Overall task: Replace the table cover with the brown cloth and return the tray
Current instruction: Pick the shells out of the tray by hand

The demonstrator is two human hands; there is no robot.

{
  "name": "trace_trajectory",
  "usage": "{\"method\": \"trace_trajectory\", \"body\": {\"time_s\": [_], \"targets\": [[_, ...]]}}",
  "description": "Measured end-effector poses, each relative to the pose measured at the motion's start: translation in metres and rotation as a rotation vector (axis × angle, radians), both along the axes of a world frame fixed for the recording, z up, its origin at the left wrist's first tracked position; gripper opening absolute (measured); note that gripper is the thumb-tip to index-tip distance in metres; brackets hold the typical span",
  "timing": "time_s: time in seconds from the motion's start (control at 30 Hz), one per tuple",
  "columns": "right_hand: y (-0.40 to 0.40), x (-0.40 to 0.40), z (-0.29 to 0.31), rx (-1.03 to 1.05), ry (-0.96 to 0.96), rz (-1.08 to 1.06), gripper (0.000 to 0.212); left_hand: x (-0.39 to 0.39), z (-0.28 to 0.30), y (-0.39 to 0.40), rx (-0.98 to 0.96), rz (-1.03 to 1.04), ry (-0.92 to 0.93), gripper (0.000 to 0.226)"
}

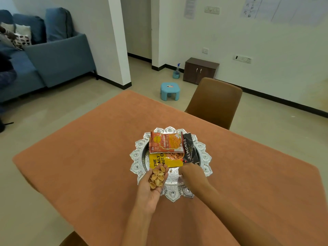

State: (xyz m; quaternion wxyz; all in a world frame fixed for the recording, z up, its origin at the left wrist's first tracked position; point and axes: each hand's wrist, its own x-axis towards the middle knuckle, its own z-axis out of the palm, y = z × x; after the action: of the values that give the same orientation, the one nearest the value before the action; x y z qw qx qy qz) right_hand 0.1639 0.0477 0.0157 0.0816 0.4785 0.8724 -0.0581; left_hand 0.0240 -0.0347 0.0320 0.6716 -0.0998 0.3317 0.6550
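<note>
Left hand (pixel 156 183) palm up, fingers relaxed, cupping pistachio shells (pixel 157 176). Right hand (pixel 192 174) fingertips down on scalloped silver tray (pixel 206 158), grip unclear. Beyond fingers: yellow, orange, black snack packets (pixel 166 142). Brown cloth (pixel 88 148) covers table.

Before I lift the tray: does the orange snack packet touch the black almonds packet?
Touching. In the head view the orange snack packet overlaps the edge of the black almonds packet.
</note>
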Motion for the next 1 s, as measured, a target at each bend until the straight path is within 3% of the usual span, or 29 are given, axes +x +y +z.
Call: {"method": "trace_trajectory", "body": {"time_s": [0.17, 0.33, 0.47, 0.63, 0.77, 1.0], "targets": [[0.000, 0.000, -0.001, 0.023, 0.127, -0.062, 0.004, 0.000, 0.000, -0.003, -0.020, 0.009, 0.002, 0.033], [0.002, -0.003, 0.006, 0.017, 0.431, -0.122, 0.019, 0.000, 0.001, -0.004, -0.032, 0.008, 0.019, 0.034], [0.003, -0.002, 0.012, -0.034, 0.604, -0.143, 0.019, -0.003, 0.001, -0.005, -0.018, 0.015, 0.009, 0.034], [-0.004, -0.021, 0.009, -0.161, 0.437, 0.126, 0.027, -0.013, 0.000, -0.007, -0.006, 0.090, 0.005, 0.034], [-0.010, -0.039, -0.005, -0.118, 0.271, 0.291, 0.022, -0.023, 0.002, -0.011, -0.011, 0.117, 0.001, 0.035], [-0.005, -0.029, -0.012, -0.042, 0.350, 0.104, 0.011, -0.031, -0.003, -0.018, -0.032, 0.126, 0.046, 0.036]]}}
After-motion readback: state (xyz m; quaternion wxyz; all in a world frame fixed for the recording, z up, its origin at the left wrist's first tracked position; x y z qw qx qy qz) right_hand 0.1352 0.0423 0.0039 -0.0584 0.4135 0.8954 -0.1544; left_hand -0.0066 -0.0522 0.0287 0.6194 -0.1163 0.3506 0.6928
